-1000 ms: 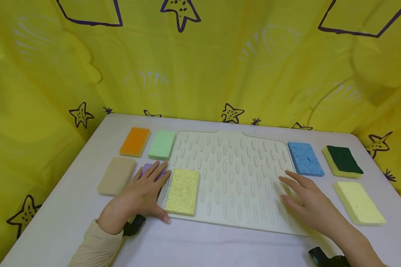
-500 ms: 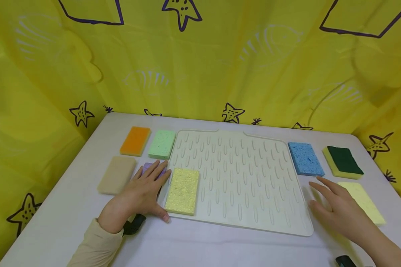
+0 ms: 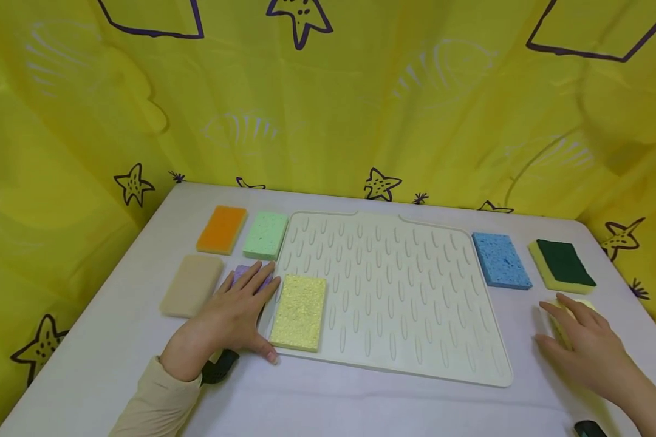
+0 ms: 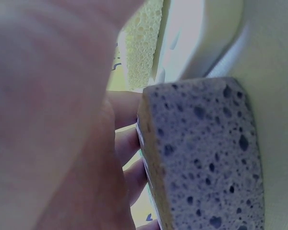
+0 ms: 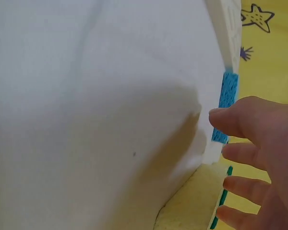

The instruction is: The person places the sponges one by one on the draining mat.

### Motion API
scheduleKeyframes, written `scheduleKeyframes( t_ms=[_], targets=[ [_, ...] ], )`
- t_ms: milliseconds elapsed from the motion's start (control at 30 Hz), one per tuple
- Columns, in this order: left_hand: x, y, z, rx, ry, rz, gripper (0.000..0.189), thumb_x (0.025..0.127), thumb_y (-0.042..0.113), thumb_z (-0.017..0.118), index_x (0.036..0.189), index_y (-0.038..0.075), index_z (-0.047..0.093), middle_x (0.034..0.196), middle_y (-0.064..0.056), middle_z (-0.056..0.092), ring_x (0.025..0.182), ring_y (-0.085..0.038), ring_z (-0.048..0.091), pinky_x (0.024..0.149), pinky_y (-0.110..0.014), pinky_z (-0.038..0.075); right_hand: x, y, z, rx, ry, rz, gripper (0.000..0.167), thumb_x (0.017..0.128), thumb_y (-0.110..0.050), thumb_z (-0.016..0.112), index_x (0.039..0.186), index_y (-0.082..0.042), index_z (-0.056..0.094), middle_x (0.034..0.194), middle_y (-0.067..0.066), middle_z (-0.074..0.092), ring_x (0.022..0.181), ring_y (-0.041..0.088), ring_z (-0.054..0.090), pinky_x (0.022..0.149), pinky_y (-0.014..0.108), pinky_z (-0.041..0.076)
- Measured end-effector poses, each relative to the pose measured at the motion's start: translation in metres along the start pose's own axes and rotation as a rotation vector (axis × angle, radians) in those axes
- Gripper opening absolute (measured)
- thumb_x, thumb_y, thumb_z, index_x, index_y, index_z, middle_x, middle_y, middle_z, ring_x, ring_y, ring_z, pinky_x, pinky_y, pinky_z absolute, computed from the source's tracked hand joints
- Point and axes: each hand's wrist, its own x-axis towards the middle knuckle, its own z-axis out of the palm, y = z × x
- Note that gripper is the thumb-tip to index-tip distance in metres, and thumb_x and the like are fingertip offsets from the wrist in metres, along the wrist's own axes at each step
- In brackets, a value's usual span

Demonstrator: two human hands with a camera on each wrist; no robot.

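Observation:
My left hand (image 3: 231,312) rests with spread fingers over a purple sponge (image 4: 206,158) beside the left edge of a pale ridged mat (image 3: 393,291). Its thumb reaches the mat's lower left corner, near a yellow sponge (image 3: 299,312) lying on the mat. In the left wrist view, the fingers lie along the purple sponge's brownish side. My right hand (image 3: 587,352) is over a pale yellow sponge (image 5: 189,203) at the right, covering most of it in the head view. Its fingers are loosely bent and apart, with nothing gripped between them.
Left of the mat lie an orange sponge (image 3: 222,229), a light green sponge (image 3: 265,235) and a beige sponge (image 3: 192,286). A blue sponge (image 3: 501,260) and a dark green-topped sponge (image 3: 564,264) lie right of it. A yellow curtain (image 3: 328,109) hangs behind the white table (image 3: 382,406).
My right hand has moved right, from above the mat's right edge to over the pale yellow sponge. The left hand has stayed in place.

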Motion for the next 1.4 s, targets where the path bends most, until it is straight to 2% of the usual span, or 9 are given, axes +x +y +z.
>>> scheduleKeyframes(
  t_ms=[100, 267, 500, 733, 833, 1000, 1133, 1267, 1400],
  targets=[
    [-0.001, -0.001, -0.001, 0.003, 0.001, 0.0, 0.136, 0.05, 0.078, 0.08, 0.154, 0.005, 0.033, 0.166, -0.015, 0.016, 0.153, -0.039, 0.013, 0.118, -0.067, 0.014, 0.002, 0.003, 0.001, -0.039, -0.029, 0.042, 0.065, 0.091, -0.026, 0.068, 0.139, 0.007, 0.039, 0.147, 0.043, 0.018, 0.127, 0.067, 0.017, 0.097, 0.083, 0.017],
    [-0.001, -0.001, -0.002, 0.008, 0.004, -0.001, 0.135, 0.05, 0.078, 0.08, 0.154, 0.005, 0.034, 0.166, -0.015, 0.016, 0.153, -0.039, 0.014, 0.118, -0.067, 0.014, 0.004, 0.009, 0.001, -0.08, -0.025, 0.075, 0.07, 0.09, -0.028, 0.068, 0.142, 0.004, 0.033, 0.149, 0.041, 0.014, 0.124, 0.068, 0.016, 0.096, 0.083, 0.018],
    [0.003, 0.0, -0.004, 0.003, -0.005, -0.011, 0.135, 0.051, 0.078, 0.079, 0.155, 0.006, 0.032, 0.167, -0.014, 0.014, 0.154, -0.038, 0.012, 0.119, -0.066, 0.014, 0.008, 0.02, -0.002, -0.029, -0.036, 0.067, 0.075, 0.087, -0.017, 0.066, 0.146, 0.006, 0.025, 0.147, 0.046, 0.009, 0.123, 0.069, 0.016, 0.099, 0.081, 0.016],
    [0.007, 0.002, -0.004, -0.006, -0.001, -0.011, 0.134, 0.051, 0.077, 0.081, 0.155, 0.007, 0.032, 0.167, -0.013, 0.013, 0.154, -0.037, 0.012, 0.119, -0.066, 0.014, 0.012, 0.022, -0.011, -0.038, -0.139, 0.16, 0.08, 0.083, -0.01, 0.066, 0.148, 0.005, 0.022, 0.143, 0.05, 0.006, 0.108, 0.073, 0.027, 0.088, 0.082, 0.03],
    [0.009, 0.002, -0.004, -0.002, 0.004, -0.01, 0.134, 0.051, 0.077, 0.08, 0.155, 0.008, 0.032, 0.167, -0.013, 0.013, 0.154, -0.037, 0.011, 0.12, -0.065, 0.013, 0.015, 0.021, -0.015, -0.05, -0.137, 0.197, 0.079, 0.082, -0.008, 0.067, 0.147, 0.005, 0.024, 0.142, 0.05, 0.008, 0.104, 0.073, 0.03, 0.084, 0.081, 0.034],
    [0.012, 0.002, -0.004, 0.002, 0.004, -0.012, 0.135, 0.051, 0.078, 0.08, 0.155, 0.007, 0.031, 0.167, -0.013, 0.013, 0.154, -0.037, 0.011, 0.12, -0.065, 0.013, 0.017, 0.015, -0.02, -0.075, -0.067, 0.23, 0.072, 0.085, -0.015, 0.07, 0.142, 0.006, 0.032, 0.138, 0.048, 0.016, 0.104, 0.07, 0.031, 0.086, 0.081, 0.034],
    [0.012, 0.002, -0.004, 0.001, -0.005, -0.015, 0.135, 0.051, 0.078, 0.08, 0.156, 0.008, 0.03, 0.167, -0.012, 0.012, 0.154, -0.036, 0.01, 0.12, -0.065, 0.012, 0.017, 0.009, -0.022, -0.096, -0.049, 0.244, 0.069, 0.085, -0.022, 0.073, 0.137, 0.007, 0.037, 0.134, 0.046, 0.02, 0.104, 0.067, 0.032, 0.088, 0.079, 0.035],
    [0.013, 0.003, -0.004, 0.001, -0.001, -0.013, 0.135, 0.051, 0.078, 0.08, 0.156, 0.008, 0.03, 0.167, -0.012, 0.012, 0.154, -0.036, 0.01, 0.12, -0.065, 0.012, 0.016, 0.012, -0.02, -0.105, -0.067, 0.248, 0.076, 0.083, -0.027, 0.077, 0.137, 0.008, 0.036, 0.133, 0.044, 0.02, 0.104, 0.066, 0.033, 0.086, 0.078, 0.037],
    [0.012, 0.004, -0.003, -0.001, -0.016, -0.016, 0.135, 0.051, 0.078, 0.079, 0.156, 0.008, 0.03, 0.168, -0.012, 0.011, 0.154, -0.036, 0.009, 0.12, -0.065, 0.012, 0.013, 0.023, -0.015, -0.098, -0.133, 0.22, 0.092, 0.078, -0.038, 0.08, 0.142, 0.006, 0.031, 0.136, 0.044, 0.016, 0.103, 0.068, 0.03, 0.087, 0.079, 0.035]
  ],
)
